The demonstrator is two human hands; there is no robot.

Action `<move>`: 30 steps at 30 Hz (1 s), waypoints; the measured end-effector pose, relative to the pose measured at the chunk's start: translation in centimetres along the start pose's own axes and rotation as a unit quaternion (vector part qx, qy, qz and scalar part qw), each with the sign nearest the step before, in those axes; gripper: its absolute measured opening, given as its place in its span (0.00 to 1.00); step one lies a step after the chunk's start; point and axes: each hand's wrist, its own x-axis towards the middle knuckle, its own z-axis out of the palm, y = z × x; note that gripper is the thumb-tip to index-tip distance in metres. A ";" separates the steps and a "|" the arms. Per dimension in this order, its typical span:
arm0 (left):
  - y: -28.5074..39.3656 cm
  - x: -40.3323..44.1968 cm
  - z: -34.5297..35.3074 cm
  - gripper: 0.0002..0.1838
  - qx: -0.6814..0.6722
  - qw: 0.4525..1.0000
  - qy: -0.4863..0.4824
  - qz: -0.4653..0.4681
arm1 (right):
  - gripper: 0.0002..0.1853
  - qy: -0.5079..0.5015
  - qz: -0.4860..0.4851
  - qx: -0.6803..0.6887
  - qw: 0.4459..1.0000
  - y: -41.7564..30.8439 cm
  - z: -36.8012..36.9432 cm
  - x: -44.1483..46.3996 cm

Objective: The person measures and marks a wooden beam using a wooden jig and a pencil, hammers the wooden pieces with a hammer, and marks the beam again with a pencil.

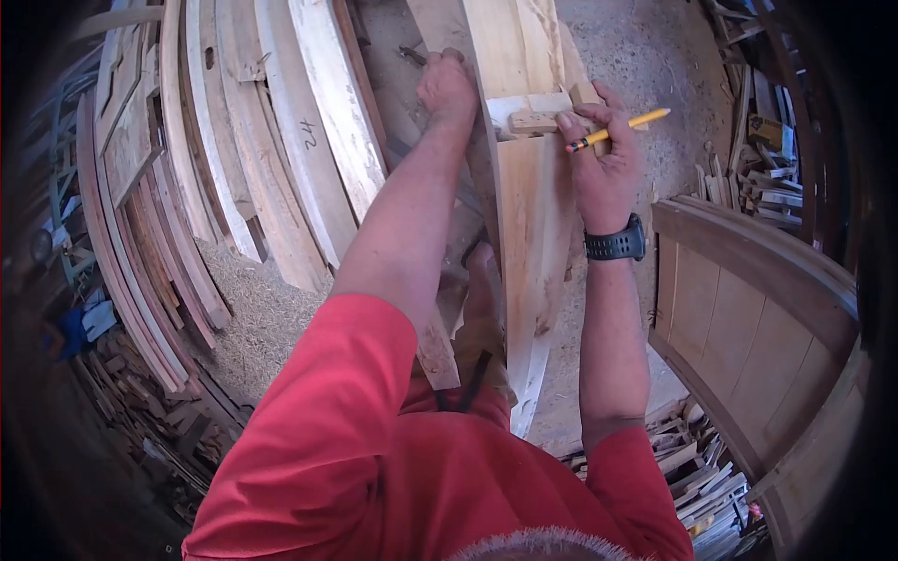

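we find the wooden block [537,122] lying crosswise on the timber [528,187], its long axis pointing to the right hand [603,159], the nearer, which grips a pencil [644,119] at the timber's right edge. beyond the left edge, the left hand [447,89] curls beside a dark object [411,56]; its grip we cannot tell.

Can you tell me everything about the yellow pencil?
The pencil is thin, straight and yellow, probably wooden. One end narrows to a pale point; the other has a dark band and what looks like a reddish eraser. It slants across the right hand, banded end near the thumb, point sticking out past the fingers.
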 end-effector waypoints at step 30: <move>-0.9 0.5 0.2 0.14 -0.066 0.996 0.037 0.038 | 0.07 -0.045 -0.014 -0.001 0.999 -0.2 -0.2 0.7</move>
